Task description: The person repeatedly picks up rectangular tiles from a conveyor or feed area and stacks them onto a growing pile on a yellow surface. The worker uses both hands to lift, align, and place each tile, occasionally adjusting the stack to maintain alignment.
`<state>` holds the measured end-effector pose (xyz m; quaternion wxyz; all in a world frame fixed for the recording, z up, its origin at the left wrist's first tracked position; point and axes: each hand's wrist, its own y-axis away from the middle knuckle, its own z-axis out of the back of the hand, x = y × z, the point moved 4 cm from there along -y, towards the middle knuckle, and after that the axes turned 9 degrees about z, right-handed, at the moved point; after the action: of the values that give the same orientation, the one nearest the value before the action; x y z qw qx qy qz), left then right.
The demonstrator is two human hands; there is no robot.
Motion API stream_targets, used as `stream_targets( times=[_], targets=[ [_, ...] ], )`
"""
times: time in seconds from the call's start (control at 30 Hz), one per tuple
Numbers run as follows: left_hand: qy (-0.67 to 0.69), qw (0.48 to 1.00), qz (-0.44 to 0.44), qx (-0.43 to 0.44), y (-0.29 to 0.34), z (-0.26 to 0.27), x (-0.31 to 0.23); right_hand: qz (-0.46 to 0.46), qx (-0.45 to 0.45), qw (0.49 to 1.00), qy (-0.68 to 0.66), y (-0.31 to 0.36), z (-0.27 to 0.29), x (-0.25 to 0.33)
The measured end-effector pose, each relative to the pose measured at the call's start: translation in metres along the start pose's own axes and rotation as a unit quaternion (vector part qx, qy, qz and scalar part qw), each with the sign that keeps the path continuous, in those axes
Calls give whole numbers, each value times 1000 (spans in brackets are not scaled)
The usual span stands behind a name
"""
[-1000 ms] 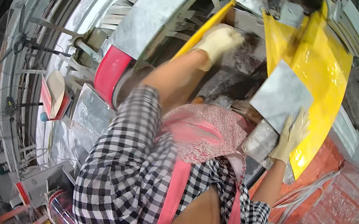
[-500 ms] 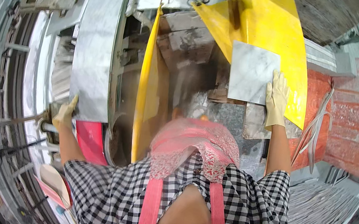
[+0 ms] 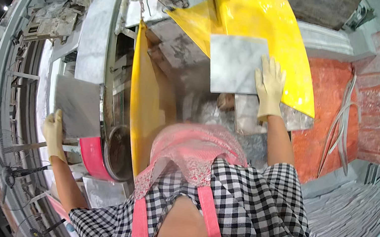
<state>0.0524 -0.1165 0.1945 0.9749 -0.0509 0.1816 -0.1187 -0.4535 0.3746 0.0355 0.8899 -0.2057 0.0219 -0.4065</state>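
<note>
Head view: the pale tile lies just left of the right hand, spread open at its edge; the squarish grey tile sits ahead-right of the left hand, fingers at its edge, gripping or not I can't tell.

Centre of frame: room for a hand lay between the upright yellow panel and the white tile. Left of centre, the panel barred a straight path to the grey tile; lower centre, the pink apron obstructed
</note>
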Motion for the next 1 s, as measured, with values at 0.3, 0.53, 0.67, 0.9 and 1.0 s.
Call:
stream_targets(
  times=[0.3,0.53,0.67,0.9,1.0],
  targets=[
    [321,942,69,73,80,-53,-191,-16,1,998,-65,-2,-17,-3],
    [453,795,65,398,182,-227,-340,-103,-104,890,-432,-13,-15,-33],
    [416,777,79,467,213,-241,-369,-113,-37,903,-414,-16,-12,-25],
    [34,887,-198,415,159,-248,-381,-9,5,993,-114,-5,-7,16],
    [-55,908,-303,283,135,-242,-374,7,8,988,-154,-3,-12,11]
  ],
)
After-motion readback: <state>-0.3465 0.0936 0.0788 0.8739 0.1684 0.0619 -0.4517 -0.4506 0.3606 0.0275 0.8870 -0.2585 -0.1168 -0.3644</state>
